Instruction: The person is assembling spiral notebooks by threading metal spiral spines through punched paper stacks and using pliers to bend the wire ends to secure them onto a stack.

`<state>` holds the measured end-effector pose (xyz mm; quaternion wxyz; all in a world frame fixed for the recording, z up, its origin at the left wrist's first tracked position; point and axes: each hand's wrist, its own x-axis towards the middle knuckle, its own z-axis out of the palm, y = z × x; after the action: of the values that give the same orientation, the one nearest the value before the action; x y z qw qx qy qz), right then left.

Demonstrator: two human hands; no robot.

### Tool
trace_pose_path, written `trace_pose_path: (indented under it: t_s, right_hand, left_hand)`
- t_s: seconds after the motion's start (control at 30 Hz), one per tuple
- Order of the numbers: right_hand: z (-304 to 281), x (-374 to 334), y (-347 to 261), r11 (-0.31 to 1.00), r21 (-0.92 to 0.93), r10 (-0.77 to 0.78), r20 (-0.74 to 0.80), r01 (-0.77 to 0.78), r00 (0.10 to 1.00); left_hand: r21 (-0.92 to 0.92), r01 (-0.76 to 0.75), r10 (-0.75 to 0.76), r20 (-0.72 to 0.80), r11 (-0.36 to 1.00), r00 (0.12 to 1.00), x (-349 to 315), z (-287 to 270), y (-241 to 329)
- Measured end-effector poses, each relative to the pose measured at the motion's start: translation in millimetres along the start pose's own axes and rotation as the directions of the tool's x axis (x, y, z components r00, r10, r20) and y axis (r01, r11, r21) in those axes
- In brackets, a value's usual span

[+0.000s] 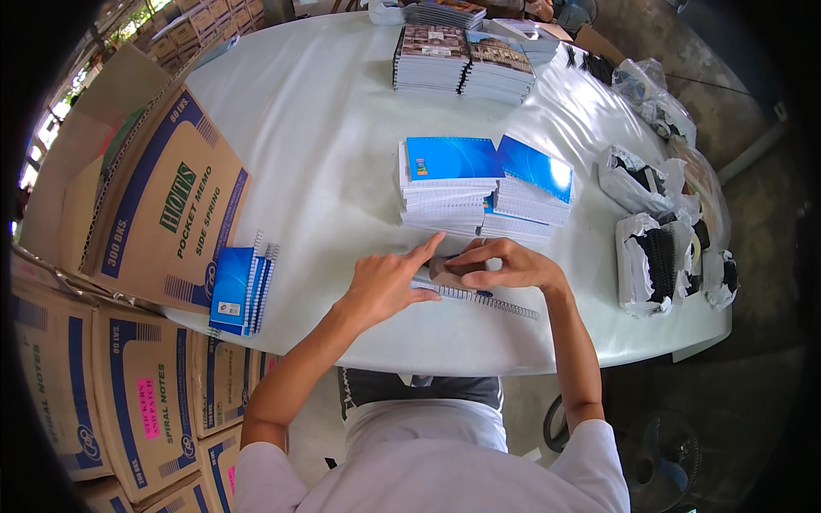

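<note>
Near the front edge of the table, my two hands meet over a small notepad [421, 282], mostly hidden beneath them. A thin spiral wire [513, 309] runs along its near edge and sticks out to the right. My left hand [386, 286] lies at the notepad's left, index finger stretched forward and thumb apart by the wire. My right hand [511, 263] is closed round a small brownish, flat-sided piece [446, 274], held just above the wire; its exact kind is unclear. Just beyond stand stacks of blue-covered notepads [453, 159], beside another stack [537, 175].
Several finished-looking blue spiral notepads [235, 291] lie at the left, against a large open carton [171, 197]. More cartons [145, 393] are stacked below. Thicker spiral books [432, 56] stand at the far side. Wrapped bundles of black coils [654, 265] line the right edge.
</note>
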<state>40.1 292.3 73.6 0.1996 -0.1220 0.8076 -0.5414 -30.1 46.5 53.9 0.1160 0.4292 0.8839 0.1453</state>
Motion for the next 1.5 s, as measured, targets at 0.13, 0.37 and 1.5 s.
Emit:
trace_pose_path:
  t_s: [0.13, 0.37, 1.5]
  right_hand:
    - [0.6, 6.3, 7.0, 0.995, -0.056, 0.076, -0.035, -0.078, 0.996]
    - [-4.1, 10.2, 5.2, 0.989, -0.073, -0.130, 0.006, 0.130, 0.991]
    - [3.3, 15.5, -2.8, 0.992, -0.119, 0.052, 0.018, -0.049, 0.998]
  left_hand:
    - [0.003, 0.044, -0.044, 0.067, 0.999, 0.997, 13.2, -6.6, 5.3]
    - [-0.101, -0.021, 0.024, 0.033, 0.995, 0.999, 15.3, -7.7, -6.1]
    - [-0.698, -0.077, -0.088, -0.197, 0.712, 0.976, -1.9, 38.8, -20.3]
